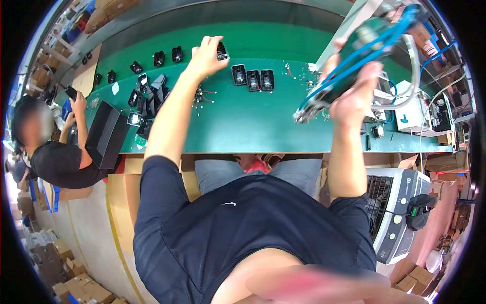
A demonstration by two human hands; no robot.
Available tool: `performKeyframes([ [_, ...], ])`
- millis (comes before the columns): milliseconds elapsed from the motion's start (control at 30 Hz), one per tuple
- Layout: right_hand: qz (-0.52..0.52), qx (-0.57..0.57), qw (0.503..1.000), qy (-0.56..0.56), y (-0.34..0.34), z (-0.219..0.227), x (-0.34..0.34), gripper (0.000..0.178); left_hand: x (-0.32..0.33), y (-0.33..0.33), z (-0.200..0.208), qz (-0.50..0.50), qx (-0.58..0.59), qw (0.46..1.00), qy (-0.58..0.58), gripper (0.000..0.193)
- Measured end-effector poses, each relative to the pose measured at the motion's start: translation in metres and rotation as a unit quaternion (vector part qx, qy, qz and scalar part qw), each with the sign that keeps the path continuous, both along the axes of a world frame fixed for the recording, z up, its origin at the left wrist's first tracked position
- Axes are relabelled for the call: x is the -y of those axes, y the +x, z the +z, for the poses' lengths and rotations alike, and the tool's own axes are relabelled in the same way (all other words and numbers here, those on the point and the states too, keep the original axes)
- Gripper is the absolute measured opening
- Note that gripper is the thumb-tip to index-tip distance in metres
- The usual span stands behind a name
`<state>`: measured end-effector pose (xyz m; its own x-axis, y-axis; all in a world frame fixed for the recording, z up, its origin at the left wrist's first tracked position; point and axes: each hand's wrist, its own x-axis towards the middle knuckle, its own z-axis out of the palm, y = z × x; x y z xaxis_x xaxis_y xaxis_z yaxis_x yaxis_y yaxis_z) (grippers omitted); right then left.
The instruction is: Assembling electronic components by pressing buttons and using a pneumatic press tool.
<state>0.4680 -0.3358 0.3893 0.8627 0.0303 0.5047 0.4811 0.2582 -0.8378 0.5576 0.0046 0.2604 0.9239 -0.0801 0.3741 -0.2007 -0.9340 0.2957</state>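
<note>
Green tabletop [253,124] below, our left hand [205,59] pinches a black housing [221,51] toward the far edge, our right hand [353,99] clenching a tool [352,53].

The right hand [353,96] and tool [338,87] are blurred (details lost); the left hand [205,59] partly hides a black case [221,51].

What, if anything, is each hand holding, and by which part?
The left hand holds a black case by its edges; the right hand grips a blue-hosed tool around its dark body.
</note>
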Motion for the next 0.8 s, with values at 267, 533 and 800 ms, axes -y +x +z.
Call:
performKeyframes([
  [267,-0.054,-0.049,0.997,-0.026,-0.013,-0.053,0.009,0.078,-0.026,0.055,-0.043,0.062,-0.057,0.994,0.075,0.077],
  [533,-0.031,-0.067,0.997,-0.034,-0.01,-0.051,0.018,0.086,0.041,-0.042,-0.007,-0.069,-0.108,0.986,0.103,0.087],
  [800,-0.019,-0.061,0.996,-0.056,-0.01,-0.047,-0.001,0.088,0.052,-0.051,-0.05,-0.054,-0.015,0.998,0.015,0.086],
])
